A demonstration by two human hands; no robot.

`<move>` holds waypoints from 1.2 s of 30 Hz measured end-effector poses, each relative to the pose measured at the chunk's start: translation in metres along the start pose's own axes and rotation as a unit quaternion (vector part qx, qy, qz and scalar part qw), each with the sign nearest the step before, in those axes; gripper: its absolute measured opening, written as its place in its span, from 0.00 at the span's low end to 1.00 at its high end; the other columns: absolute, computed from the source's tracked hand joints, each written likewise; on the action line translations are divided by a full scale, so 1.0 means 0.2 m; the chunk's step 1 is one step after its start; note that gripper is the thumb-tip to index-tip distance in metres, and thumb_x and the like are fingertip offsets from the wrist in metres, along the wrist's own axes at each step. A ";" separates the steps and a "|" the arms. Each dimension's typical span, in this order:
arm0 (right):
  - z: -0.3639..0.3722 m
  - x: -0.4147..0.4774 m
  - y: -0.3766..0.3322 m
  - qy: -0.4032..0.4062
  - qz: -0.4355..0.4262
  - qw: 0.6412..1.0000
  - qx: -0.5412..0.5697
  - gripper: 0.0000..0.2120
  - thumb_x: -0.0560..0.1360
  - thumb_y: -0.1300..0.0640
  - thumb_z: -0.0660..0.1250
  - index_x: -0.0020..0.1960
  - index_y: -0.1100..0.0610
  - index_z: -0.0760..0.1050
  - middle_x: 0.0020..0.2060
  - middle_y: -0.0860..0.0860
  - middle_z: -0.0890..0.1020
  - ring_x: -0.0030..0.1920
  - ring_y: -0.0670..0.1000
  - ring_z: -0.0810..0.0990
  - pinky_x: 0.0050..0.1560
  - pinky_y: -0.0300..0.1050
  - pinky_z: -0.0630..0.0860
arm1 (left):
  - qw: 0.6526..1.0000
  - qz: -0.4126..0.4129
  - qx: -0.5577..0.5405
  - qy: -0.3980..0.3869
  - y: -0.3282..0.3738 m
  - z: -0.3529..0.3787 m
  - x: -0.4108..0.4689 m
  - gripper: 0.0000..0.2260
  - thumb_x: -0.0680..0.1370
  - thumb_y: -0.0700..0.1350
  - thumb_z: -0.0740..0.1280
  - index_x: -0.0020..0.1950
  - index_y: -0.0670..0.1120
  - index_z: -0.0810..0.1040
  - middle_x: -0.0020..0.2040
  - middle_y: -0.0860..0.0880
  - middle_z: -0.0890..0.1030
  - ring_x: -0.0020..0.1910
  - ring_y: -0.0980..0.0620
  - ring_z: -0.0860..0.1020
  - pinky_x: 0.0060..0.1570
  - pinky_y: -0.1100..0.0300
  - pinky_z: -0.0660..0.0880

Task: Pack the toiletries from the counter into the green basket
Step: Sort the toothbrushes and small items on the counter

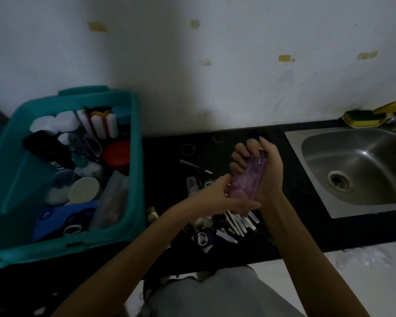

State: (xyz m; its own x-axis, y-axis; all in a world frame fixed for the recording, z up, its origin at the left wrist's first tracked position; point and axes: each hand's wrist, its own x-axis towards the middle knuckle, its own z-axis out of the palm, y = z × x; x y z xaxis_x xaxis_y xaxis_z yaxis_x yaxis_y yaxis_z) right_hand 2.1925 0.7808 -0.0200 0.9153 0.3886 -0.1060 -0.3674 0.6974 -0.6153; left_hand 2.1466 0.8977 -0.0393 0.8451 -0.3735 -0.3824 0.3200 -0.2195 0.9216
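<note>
sink (311, 202): cut at right edge; green basket (136, 156): cut at left; counter clutter (226, 227): too dim to identify

The single head-worn camera looks steeply down, close above the dark counter (295, 227), facing the wall (192, 65).

black counter (290, 229) | green basket (136, 179) left | loose toiletries (236, 225) centre | sink (364, 161) right

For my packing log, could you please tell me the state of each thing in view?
green basket: open, partly filled.
purple pack: held above the counter by both hands.
right hand: grips the pack's upper end.
left hand: holds its lower end.
small items: loose on the counter.
sink: empty.
</note>
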 end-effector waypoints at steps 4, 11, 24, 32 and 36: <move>0.21 0.03 0.14 -0.079 0.083 0.990 0.083 0.18 0.77 0.49 0.53 0.30 0.53 0.61 0.31 0.47 0.60 0.29 0.45 0.54 0.29 0.37 0.55 | 0.992 0.003 -0.122 0.025 -0.01 -0.17 -0.21 0.08 0.76 0.45 0.69 0.54 0.49 0.75 0.41 0.50 0.79 0.28 0.59 0.76 0.28 0.66 0.72; 0.56 0.09 0.43 -0.102 0.108 0.989 0.018 0.16 0.76 0.52 0.53 0.31 0.54 0.67 0.38 0.51 0.78 0.36 0.48 0.77 0.41 0.42 0.78 | 0.988 0.054 -0.137 0.038 -0.05 -0.58 -0.61 0.14 0.73 0.48 0.67 0.56 0.45 0.76 0.41 0.41 0.77 0.30 0.45 0.73 0.27 0.59 0.71; 0.92 0.26 1.00 -0.132 0.071 0.875 -0.460 0.11 0.82 0.61 0.55 0.55 0.54 0.76 0.47 0.52 0.82 0.44 0.46 0.82 0.42 0.38 0.81 | 0.973 0.006 0.191 0.131 -0.33 -1.48 -1.12 0.04 0.77 0.47 0.68 0.49 0.48 0.80 0.31 0.55 0.79 0.24 0.59 0.72 0.25 0.66 0.67; 0.86 0.43 1.24 -0.206 0.048 0.640 -0.738 0.14 0.77 0.62 0.65 0.62 0.54 0.73 0.49 0.49 0.81 0.48 0.46 0.81 0.50 0.41 0.78 | 0.922 -0.064 0.376 0.065 -0.52 -1.76 -1.02 0.04 0.76 0.48 0.69 0.48 0.50 0.80 0.45 0.52 0.82 0.45 0.50 0.80 0.43 0.57 0.76; 0.85 0.48 1.32 -0.258 0.109 0.535 -0.797 0.12 0.75 0.61 0.67 0.58 0.56 0.78 0.53 0.52 0.82 0.52 0.50 0.80 0.56 0.50 0.76 | 0.895 -0.120 0.429 -0.032 -0.59 -1.81 -0.91 0.07 0.76 0.48 0.69 0.53 0.51 0.80 0.44 0.55 0.79 0.40 0.57 0.76 0.38 0.66 0.74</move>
State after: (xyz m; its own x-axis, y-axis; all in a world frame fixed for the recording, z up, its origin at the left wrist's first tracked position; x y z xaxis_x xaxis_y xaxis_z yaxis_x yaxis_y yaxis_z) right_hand 2.1562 1.1038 -0.0600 0.5606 0.7573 -0.3349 0.5285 -0.6386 -0.5594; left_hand 2.1103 1.3179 -0.0537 0.7612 -0.2674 -0.5909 0.0200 -0.9009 0.4335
